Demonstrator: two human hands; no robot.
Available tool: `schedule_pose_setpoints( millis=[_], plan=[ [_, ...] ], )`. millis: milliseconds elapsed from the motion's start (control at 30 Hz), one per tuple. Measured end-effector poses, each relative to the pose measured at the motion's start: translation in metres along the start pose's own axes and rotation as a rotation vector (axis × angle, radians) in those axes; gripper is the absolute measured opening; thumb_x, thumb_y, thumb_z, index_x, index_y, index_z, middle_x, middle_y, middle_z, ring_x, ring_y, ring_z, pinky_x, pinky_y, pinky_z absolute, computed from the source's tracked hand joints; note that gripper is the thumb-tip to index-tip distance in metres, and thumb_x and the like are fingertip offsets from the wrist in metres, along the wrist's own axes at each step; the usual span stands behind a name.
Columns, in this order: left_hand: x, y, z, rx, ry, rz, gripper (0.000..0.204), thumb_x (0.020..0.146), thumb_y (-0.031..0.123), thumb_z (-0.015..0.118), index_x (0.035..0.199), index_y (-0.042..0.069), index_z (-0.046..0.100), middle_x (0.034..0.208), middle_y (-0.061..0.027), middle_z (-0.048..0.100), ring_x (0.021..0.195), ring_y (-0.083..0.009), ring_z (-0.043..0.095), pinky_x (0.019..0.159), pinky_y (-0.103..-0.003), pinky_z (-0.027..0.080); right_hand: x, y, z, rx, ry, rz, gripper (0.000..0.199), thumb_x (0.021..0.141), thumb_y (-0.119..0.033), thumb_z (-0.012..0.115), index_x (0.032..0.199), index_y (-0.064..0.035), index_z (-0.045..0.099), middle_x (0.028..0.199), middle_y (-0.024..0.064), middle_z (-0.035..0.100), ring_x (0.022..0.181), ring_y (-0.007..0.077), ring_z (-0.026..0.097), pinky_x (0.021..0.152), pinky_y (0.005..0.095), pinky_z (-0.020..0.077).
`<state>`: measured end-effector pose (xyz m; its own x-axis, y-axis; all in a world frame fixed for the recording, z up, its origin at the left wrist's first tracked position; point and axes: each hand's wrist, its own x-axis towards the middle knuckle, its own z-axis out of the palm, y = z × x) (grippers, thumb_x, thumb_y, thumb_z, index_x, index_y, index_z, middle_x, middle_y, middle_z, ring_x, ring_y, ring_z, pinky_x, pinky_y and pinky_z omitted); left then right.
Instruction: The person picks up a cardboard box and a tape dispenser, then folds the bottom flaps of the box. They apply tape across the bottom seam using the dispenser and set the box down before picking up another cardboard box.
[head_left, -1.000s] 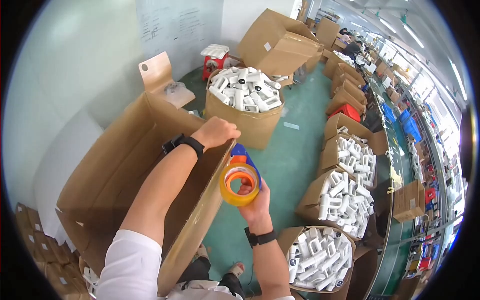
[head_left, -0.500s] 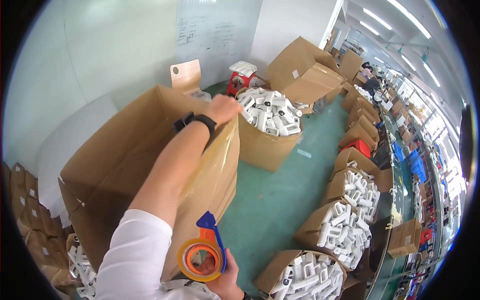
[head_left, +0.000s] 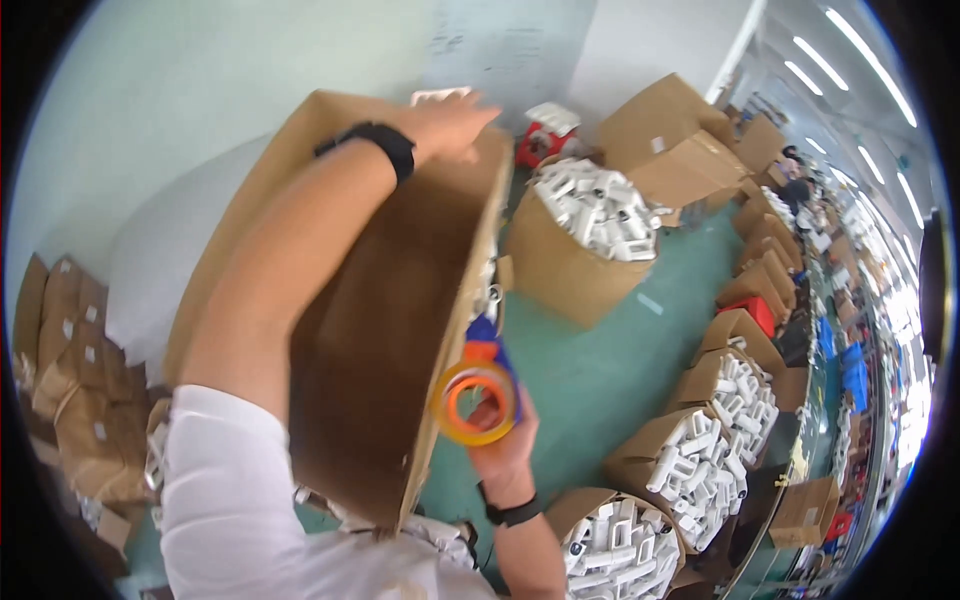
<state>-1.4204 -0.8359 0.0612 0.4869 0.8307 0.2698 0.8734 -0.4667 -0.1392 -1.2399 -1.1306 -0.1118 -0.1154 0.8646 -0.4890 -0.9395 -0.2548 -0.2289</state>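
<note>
A large cardboard box [head_left: 375,330] stands in front of me, its brown inside facing up. My left arm, with a black band at the wrist, reaches across it. My left hand [head_left: 452,125] is over the box's far end, fingers stretched and apart, somewhat blurred, with nothing in them. Whether it touches the rim, I cannot tell. Beside the box's right wall, my right hand [head_left: 508,450] grips a tape dispenser [head_left: 478,402] with a blue and orange frame and a roll of yellowish tape. Its blue tip points away from me.
Beyond the box stands a round-sided carton [head_left: 575,265] full of white plastic parts [head_left: 605,215]. More filled cartons [head_left: 655,440] line the right side, along a workbench. Brown packages [head_left: 85,390] are stacked at left. A red stool [head_left: 540,145] and a big carton [head_left: 665,140] are farther back.
The box has tilted or turned, showing more of its inside. My left hand has let go of its edge and spread its fingers. The tape dispenser has risen and moved right.
</note>
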Motion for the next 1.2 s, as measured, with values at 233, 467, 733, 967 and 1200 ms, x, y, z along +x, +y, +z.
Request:
schedule_pose_setpoints(
  millis=[233, 467, 733, 967, 1200],
  plan=[
    [-0.212, 0.041, -0.086, -0.299, -0.156, 0.536, 0.06, 0.072, 0.033, 0.075, 0.117, -0.001, 0.055, 0.115, -0.0177, 0.057, 0.106, -0.0366, 0.053, 0.091, -0.045, 0.044, 0.021, -0.043, -0.002, -0.054, -0.107, -0.078, 0.024, 0.097, -0.024, 0.045, 0.093, -0.0054, 0.06, 0.077, 0.0027, 0.06, 0.055, 0.006, 0.052, 0.052, 0.0172, 0.0471],
    [-0.38, 0.138, -0.009, -0.373, -0.361, 0.489, 0.07, 0.063, 0.046, 0.079, 0.117, 0.007, 0.055, 0.119, -0.0101, 0.054, 0.111, -0.0268, 0.049, 0.093, -0.043, 0.035, 0.026, -0.035, -0.016, -0.03, -0.176, -0.032, 0.026, 0.097, -0.024, 0.043, 0.094, -0.004, 0.059, 0.077, 0.0025, 0.059, 0.054, 0.0066, 0.049, 0.051, 0.0179, 0.0467],
    [-0.392, 0.188, 0.036, -0.501, -0.076, 0.254, 0.025, 0.072, 0.029, 0.072, 0.067, 0.01, 0.057, 0.06, -0.0037, 0.053, 0.056, -0.0229, 0.058, 0.05, -0.035, 0.046, 0.022, -0.038, -0.027, 0.078, -0.138, -0.051, 0.026, 0.097, -0.025, 0.043, 0.1, -0.0051, 0.058, 0.08, 0.0025, 0.059, 0.062, 0.0075, 0.055, 0.062, 0.0197, 0.0515],
    [-0.39, 0.208, 0.032, -0.439, -0.226, 0.084, 0.027, 0.075, 0.033, 0.073, 0.072, 0.007, 0.064, 0.06, -0.0058, 0.055, 0.055, -0.0251, 0.058, 0.046, -0.038, 0.045, 0.016, -0.05, -0.041, 0.088, -0.148, -0.058, 0.026, 0.097, -0.028, 0.044, 0.099, -0.0054, 0.058, 0.079, 0.0014, 0.058, 0.062, 0.0079, 0.056, 0.061, 0.0198, 0.0506],
    [-0.269, 0.159, -0.023, -0.657, -0.559, 0.051, 0.061, 0.076, 0.06, 0.069, 0.087, 0.0, 0.068, 0.084, -0.0202, 0.068, 0.078, -0.0358, 0.066, 0.067, -0.041, 0.052, 0.014, -0.047, -0.036, -0.015, -0.139, -0.043, 0.027, 0.099, -0.03, 0.043, 0.097, -0.0066, 0.057, 0.077, 0.002, 0.054, 0.063, 0.0116, 0.052, 0.061, 0.0233, 0.0472]
  ],
)
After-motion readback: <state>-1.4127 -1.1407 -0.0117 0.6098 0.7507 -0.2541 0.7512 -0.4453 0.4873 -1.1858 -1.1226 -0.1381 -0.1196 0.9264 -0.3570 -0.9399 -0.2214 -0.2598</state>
